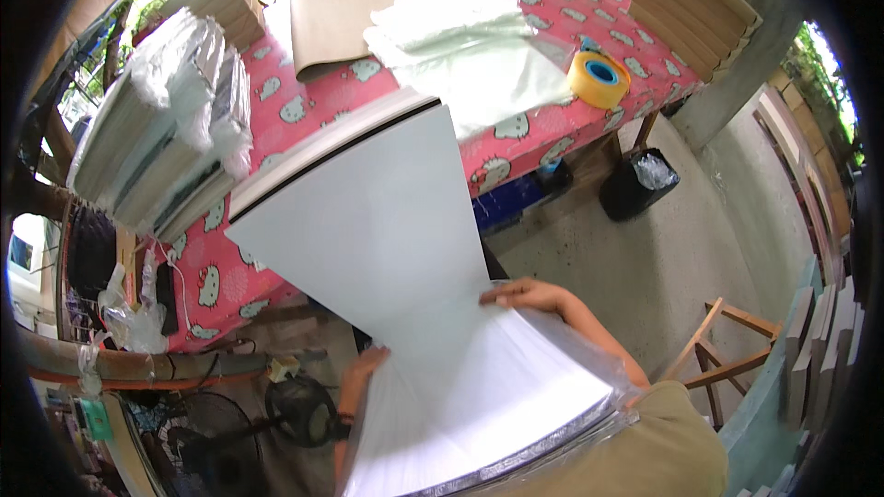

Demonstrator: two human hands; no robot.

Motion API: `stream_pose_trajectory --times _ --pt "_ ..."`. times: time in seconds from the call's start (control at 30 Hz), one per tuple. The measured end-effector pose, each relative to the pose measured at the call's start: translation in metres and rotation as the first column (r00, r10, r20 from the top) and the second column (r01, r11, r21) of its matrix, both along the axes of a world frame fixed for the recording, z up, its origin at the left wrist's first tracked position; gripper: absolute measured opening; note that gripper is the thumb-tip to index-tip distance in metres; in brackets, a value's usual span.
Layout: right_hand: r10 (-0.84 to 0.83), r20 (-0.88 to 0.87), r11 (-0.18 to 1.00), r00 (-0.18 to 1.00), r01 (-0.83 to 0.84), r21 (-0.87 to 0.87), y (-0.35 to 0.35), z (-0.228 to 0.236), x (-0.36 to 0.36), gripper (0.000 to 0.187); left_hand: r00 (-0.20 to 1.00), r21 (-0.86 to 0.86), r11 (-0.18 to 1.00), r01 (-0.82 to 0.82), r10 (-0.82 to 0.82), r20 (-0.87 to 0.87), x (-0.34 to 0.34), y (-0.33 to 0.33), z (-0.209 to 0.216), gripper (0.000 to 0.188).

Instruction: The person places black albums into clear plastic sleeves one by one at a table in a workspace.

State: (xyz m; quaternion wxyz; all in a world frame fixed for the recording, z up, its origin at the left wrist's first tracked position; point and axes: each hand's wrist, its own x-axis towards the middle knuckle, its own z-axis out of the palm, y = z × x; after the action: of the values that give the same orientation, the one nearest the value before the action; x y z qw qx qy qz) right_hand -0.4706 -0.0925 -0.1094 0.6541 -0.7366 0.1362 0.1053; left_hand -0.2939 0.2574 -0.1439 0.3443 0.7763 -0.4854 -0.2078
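Note:
A large white panel (368,212) slopes from the table edge down towards my lap, with a dark strip along its far edge. Its near part lies inside a clear plastic bag (497,405), whose edges spread out over my lap. At the bag's left side my left hand (366,366) is closed on the plastic edge, its fingers partly hidden. On the opposite side my right hand (529,295) grips the bag's mouth, fingertips resting at the panel's edge.
The table has a pink patterned cloth (293,109). On it lie clear plastic bags (479,74), brown paper (331,23), a yellow tape roll (599,78) and a plastic-wrapped stack (161,129). A black bin (635,186), wooden stool (723,359) and fan (302,410) stand around.

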Motion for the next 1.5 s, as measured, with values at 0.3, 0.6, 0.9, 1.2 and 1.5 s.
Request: stream_pose_trajectory --times 0.3,0.6,0.9,1.2,1.5 --pt "-0.436 -0.555 0.85 0.709 0.526 0.004 -0.02 -0.047 -0.002 0.052 0.28 0.599 0.637 -0.485 0.762 -0.584 0.042 0.006 0.002 0.039" --pt "-0.714 0.031 0.638 0.699 0.669 -0.381 -0.022 -0.09 0.031 0.037 0.722 0.491 0.738 -0.462 0.635 -0.276 0.028 -0.026 -0.034 0.038" --pt "0.027 0.798 0.207 0.601 0.778 -0.593 -0.11 0.084 0.133 0.022 0.762 0.183 0.746 -0.641 0.647 0.03 0.034 -0.014 -0.042 0.03" --pt "-0.362 0.624 0.612 0.692 0.682 -0.401 -0.15 0.07 0.178 0.015 0.76 0.137 0.756 -0.64 0.649 -0.035 0.025 -0.014 -0.031 0.026" --pt "-0.504 0.51 0.708 0.697 0.671 -0.219 -0.155 0.076 0.183 0.019 0.736 0.19 0.726 -0.661 0.676 -0.02 0.033 -0.004 -0.033 0.03"
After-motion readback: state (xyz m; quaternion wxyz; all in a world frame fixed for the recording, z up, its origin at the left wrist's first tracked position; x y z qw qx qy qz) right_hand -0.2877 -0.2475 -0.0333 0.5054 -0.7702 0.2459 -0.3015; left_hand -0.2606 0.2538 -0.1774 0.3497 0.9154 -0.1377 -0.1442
